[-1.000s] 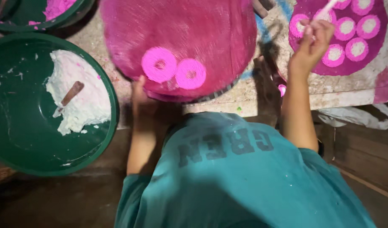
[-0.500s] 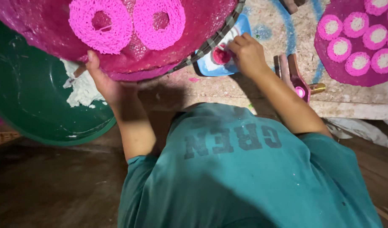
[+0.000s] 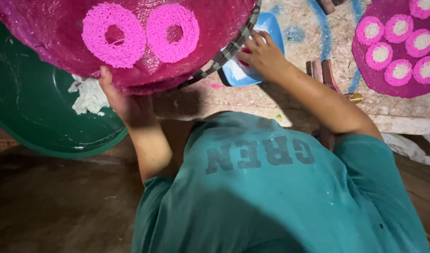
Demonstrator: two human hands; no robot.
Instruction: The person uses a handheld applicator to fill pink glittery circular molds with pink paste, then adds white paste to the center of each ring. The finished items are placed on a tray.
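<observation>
Along the near edge of the surface (image 3: 290, 105), a round magenta woven tray (image 3: 215, 28) is held tilted, its underside supported by the left hand (image 3: 123, 100), whose thumb is pressed against the tray's lower rim while the fingers are hidden beneath it. Two bright pink ring-shaped pieces (image 3: 114, 35) are seen lying side by side on the tray's upper face, close together; whether they touch cannot be told. At the tray's right rim, a dark woven border (image 3: 233, 47) is visible, and just beside it a blue dish (image 3: 261, 51) rests on the surface. The right hand (image 3: 264, 56) is placed over that dish with fingers curled narrowly; something small and red shows at the fingertips, but what is gripped cannot be told. Below the tray, at the left side, a large green basin (image 3: 32, 117) is positioned off the surface's edge, with a lump of white paste (image 3: 88, 96) inside it. Toward the far right corner of the surface, a second magenta tray (image 3: 378, 82) carries pink rings with white centres (image 3: 381, 54). A teal shirt (image 3: 271, 197) fills the lower part of the view.
</observation>
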